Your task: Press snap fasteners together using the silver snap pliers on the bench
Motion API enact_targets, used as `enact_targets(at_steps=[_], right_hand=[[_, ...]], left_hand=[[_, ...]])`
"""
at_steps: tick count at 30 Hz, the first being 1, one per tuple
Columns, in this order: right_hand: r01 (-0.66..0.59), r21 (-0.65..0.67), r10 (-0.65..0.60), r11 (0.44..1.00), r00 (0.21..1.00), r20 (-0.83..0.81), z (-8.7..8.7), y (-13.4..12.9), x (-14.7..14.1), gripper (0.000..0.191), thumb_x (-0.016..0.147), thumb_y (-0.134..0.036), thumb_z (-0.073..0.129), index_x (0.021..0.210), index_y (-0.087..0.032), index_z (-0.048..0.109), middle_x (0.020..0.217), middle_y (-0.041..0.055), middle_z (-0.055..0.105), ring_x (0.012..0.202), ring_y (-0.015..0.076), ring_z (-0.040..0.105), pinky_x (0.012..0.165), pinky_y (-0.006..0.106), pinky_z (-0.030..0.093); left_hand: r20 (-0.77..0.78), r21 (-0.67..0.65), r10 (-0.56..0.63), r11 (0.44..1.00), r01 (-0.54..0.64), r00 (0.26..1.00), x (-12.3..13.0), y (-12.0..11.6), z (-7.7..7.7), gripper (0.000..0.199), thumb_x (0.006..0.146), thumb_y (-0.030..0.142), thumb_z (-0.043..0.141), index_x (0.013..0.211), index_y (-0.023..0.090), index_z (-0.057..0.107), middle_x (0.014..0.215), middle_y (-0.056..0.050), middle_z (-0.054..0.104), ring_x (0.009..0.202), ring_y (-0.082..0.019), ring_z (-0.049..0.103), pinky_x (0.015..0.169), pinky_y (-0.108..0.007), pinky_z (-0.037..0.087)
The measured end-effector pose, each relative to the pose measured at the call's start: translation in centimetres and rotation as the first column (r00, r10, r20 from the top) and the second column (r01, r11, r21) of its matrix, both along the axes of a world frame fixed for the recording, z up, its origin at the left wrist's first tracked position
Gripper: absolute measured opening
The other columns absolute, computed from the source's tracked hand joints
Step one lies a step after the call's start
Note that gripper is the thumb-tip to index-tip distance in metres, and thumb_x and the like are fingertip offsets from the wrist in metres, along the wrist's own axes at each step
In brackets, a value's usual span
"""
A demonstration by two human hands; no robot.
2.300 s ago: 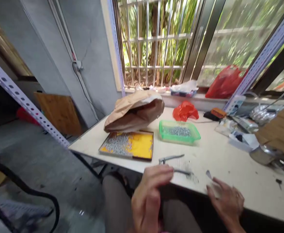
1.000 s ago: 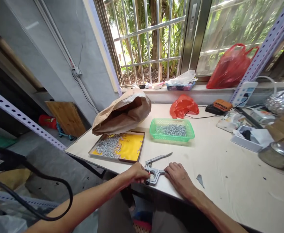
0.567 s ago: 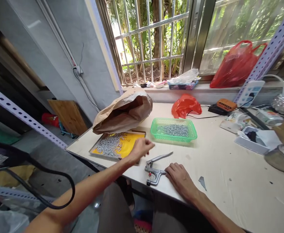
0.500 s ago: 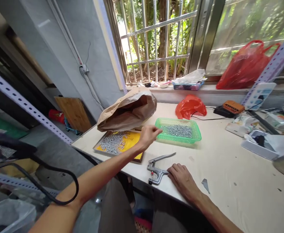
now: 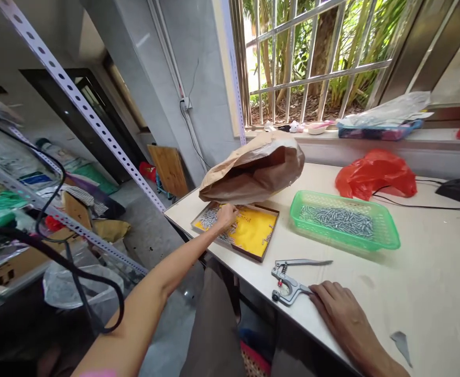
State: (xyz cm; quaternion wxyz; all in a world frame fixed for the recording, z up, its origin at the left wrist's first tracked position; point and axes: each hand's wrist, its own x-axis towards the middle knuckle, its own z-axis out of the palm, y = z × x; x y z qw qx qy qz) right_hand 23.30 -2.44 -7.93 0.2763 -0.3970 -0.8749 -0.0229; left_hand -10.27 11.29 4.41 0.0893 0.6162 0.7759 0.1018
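Observation:
My left hand (image 5: 227, 215) is down at the shallow tray (image 5: 262, 258) with the yellow bottom, among small silvery metal pieces (image 5: 209, 215). Its fingers are pinched together; anything between them is too small to make out. On the table's near side lie grey snap pliers (image 5: 292, 287), their handles spread apart. My right hand (image 5: 340, 309) rests on the tabletop with its fingers over the end of the lower handle, hiding that end. Right of the tray stands a green plastic basket (image 5: 387, 230) holding many similar metal pieces (image 5: 338, 221).
A large brown paper bag (image 5: 253, 170) lies with its mouth facing me, just behind the tray. Behind the basket are a crumpled red plastic bag (image 5: 375, 173) and a black cable (image 5: 442, 208). A grey scrap (image 5: 402, 345) lies right of my right hand.
My left hand has moved left from beside the green basket to the metal pieces in the tray. The view has turned left; my right hand stays at the pliers' handle.

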Motion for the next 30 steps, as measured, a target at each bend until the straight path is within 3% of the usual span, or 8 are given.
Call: enact_targets(at_steps=[7, 12, 16, 20, 22, 24, 27, 30], right_hand=[[-0.016, -0.094, 0.013, 0.995, 1.0, -0.028, -0.5, 0.2, 0.1, 0.019, 0.093, -0.033, 0.046, 0.104, -0.023, 0.058, 0.086, 0.0044, 0.059, 0.077, 0.0188, 0.054, 0.074, 0.036, 0.037], [-0.036, -0.121, 0.033, 0.992, 0.999, -0.026, -0.5, 0.4, 0.2, 0.019, 0.093, -0.033, 0.048, 0.105, -0.022, 0.058, 0.088, 0.0048, 0.06, 0.079, 0.0179, 0.054, 0.076, 0.035, 0.037], [-0.025, -0.135, 0.025, 0.991, 1.0, -0.004, 0.1, 0.4, 0.2, 0.019, 0.093, -0.031, 0.048, 0.105, -0.02, 0.059, 0.087, 0.0053, 0.06, 0.079, 0.0172, 0.053, 0.076, 0.035, 0.037], [-0.012, -0.148, 0.016, 0.989, 0.999, 0.032, 1.0, 0.4, 0.0, 0.023, 0.094, -0.031, 0.045, 0.105, -0.02, 0.062, 0.087, 0.0058, 0.06, 0.078, 0.0164, 0.054, 0.074, 0.033, 0.036], [0.007, -0.173, 0.001, 0.985, 0.999, 0.049, 1.4, 0.5, 0.0, 0.026, 0.095, -0.032, 0.042, 0.106, -0.02, 0.063, 0.086, 0.006, 0.059, 0.079, 0.0163, 0.054, 0.075, 0.032, 0.036], [0.022, -0.205, -0.01, 0.978, 0.998, 0.061, 1.7, 0.6, 0.1, 0.029, 0.096, -0.033, 0.04, 0.106, -0.019, 0.063, 0.086, 0.0061, 0.058, 0.079, 0.0163, 0.053, 0.075, 0.032, 0.035], [0.029, -0.252, -0.008, 0.967, 0.996, 0.085, 2.2, 0.6, 0.4, 0.031, 0.097, -0.034, 0.037, 0.106, -0.02, 0.063, 0.087, 0.0063, 0.058, 0.081, 0.0164, 0.052, 0.075, 0.032, 0.035], [0.055, -0.264, -0.026, 0.963, 0.993, 0.114, 2.6, 0.3, 0.8, 0.031, 0.097, -0.033, 0.036, 0.104, -0.021, 0.064, 0.087, 0.0061, 0.058, 0.081, 0.0168, 0.051, 0.074, 0.031, 0.034]], left_hand=[[-0.15, -0.032, -0.232, 0.973, 0.229, 0.961, -2.8, 2.3, -3.6, 0.024, 0.085, 0.022, 0.051, 0.099, 0.019, 0.07, 0.108, -0.01, 0.063, 0.094, -0.022, 0.061, 0.077, -0.027, 0.043], [-0.202, -0.03, -0.343, 0.938, 0.344, 0.917, -3.2, 3.5, -5.2, 0.026, 0.087, 0.015, 0.044, 0.096, 0.012, 0.068, 0.107, -0.015, 0.061, 0.091, -0.023, 0.061, 0.077, -0.032, 0.044], [-0.22, -0.004, -0.342, 0.937, 0.35, 0.913, -3.2, 3.4, -4.9, 0.028, 0.085, 0.008, 0.04, 0.095, 0.008, 0.067, 0.104, -0.018, 0.063, 0.093, -0.022, 0.06, 0.079, -0.031, 0.044], [-0.208, 0.048, -0.325, 0.939, 0.342, 0.922, -2.3, 2.2, -3.2, 0.029, 0.087, 0.011, 0.041, 0.098, 0.011, 0.067, 0.105, -0.014, 0.064, 0.099, -0.021, 0.058, 0.084, -0.028, 0.043], [-0.068, 0.137, -0.303, 0.941, 0.31, 0.95, -0.9, 0.6, -2.4, 0.024, 0.086, 0.017, 0.047, 0.097, 0.013, 0.068, 0.101, -0.011, 0.067, 0.095, -0.019, 0.06, 0.082, -0.025, 0.044], [0.232, 0.171, -0.274, 0.956, 0.238, 0.933, 1.3, -2.1, -1.7, 0.019, 0.083, 0.023, 0.055, 0.093, 0.014, 0.069, 0.089, -0.007, 0.068, 0.079, -0.014, 0.062, 0.07, -0.022, 0.046], [0.684, -0.034, -0.156, 0.969, 0.244, 0.712, 5.0, -7.5, -1.4, 0.018, 0.078, 0.023, 0.061, 0.091, 0.012, 0.066, 0.076, -0.003, 0.067, 0.054, -0.007, 0.055, 0.046, -0.017, 0.041], [0.842, -0.196, 0.004, 0.934, 0.298, 0.54, 8.0, -11.8, -1.9, 0.016, 0.075, 0.023, 0.064, 0.085, 0.011, 0.064, 0.073, -0.002, 0.065, 0.048, -0.005, 0.052, 0.039, -0.015, 0.036]])
